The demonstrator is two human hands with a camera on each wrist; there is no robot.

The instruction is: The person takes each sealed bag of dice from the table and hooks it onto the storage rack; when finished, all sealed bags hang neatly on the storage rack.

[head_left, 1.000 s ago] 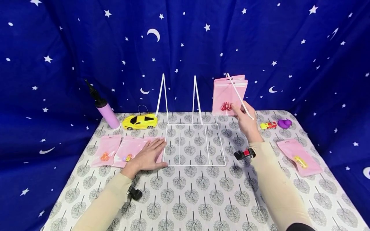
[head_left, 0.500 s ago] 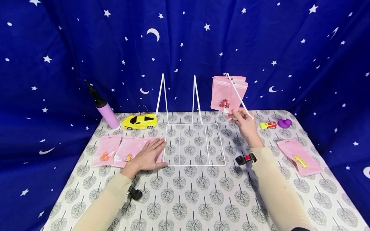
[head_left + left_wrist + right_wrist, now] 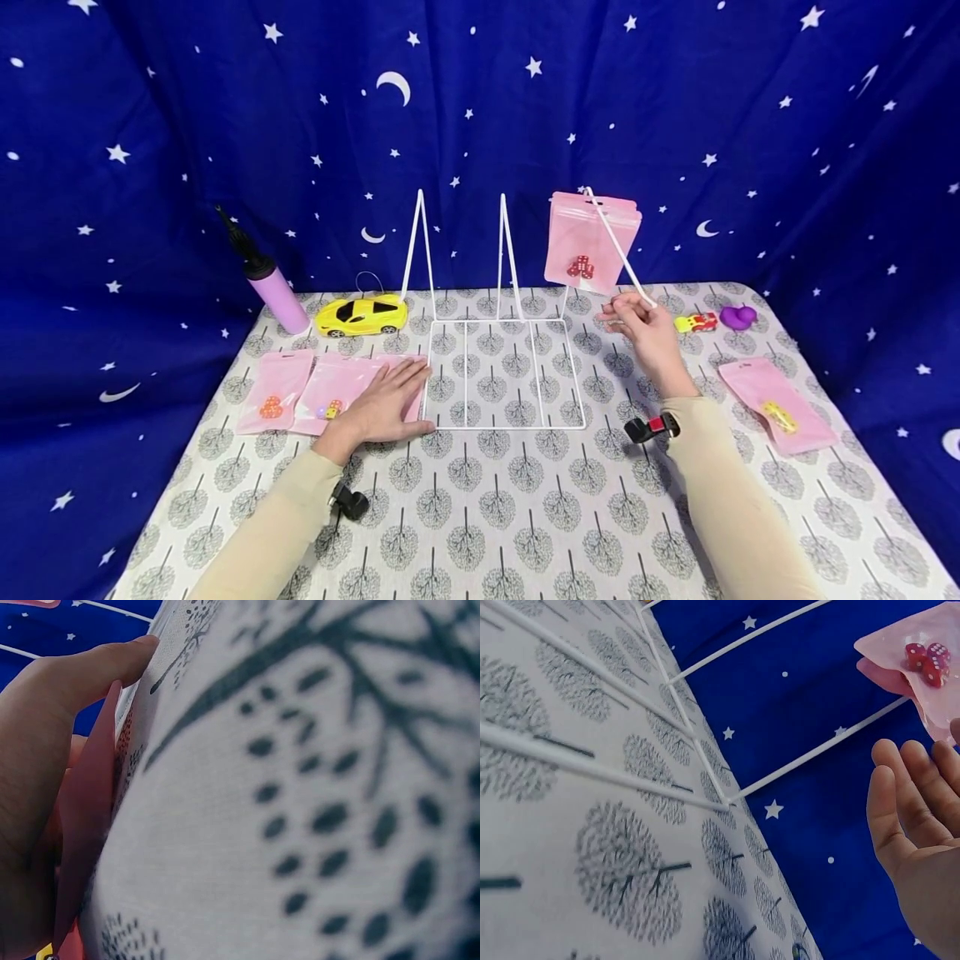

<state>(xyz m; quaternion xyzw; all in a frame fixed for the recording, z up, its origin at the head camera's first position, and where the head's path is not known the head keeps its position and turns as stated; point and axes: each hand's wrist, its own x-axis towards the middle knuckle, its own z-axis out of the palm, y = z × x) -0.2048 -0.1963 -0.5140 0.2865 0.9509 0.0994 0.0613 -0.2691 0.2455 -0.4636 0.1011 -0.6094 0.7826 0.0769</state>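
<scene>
A white wire rack [image 3: 508, 427] stands on the table with three upright prongs. Pink zip bags [image 3: 588, 237] hang from its right prong, the front one showing red dice [image 3: 581, 267]. Just below the bags is my right hand [image 3: 647, 333], its fingers loosely bent and nothing held; in the right wrist view the fingers [image 3: 922, 799] are apart from the bag [image 3: 900, 645]. My left hand [image 3: 390, 402] lies flat with spread fingers across a pink bag [image 3: 337, 379] and the rack's left base wire. Part of that bag is hidden under the hand.
Left of the rack lies another pink bag [image 3: 281, 375] with orange dice. Behind are a yellow toy car [image 3: 363, 317] and a lilac hand pump [image 3: 279, 298]. To the right are a small toy car [image 3: 696, 322], a purple duck [image 3: 738, 317] and a pink bag [image 3: 787, 408].
My right hand has let go of the hanging bag and drawn down and to the right. The bags now hang by themselves on the prong. My left hand stays put.
</scene>
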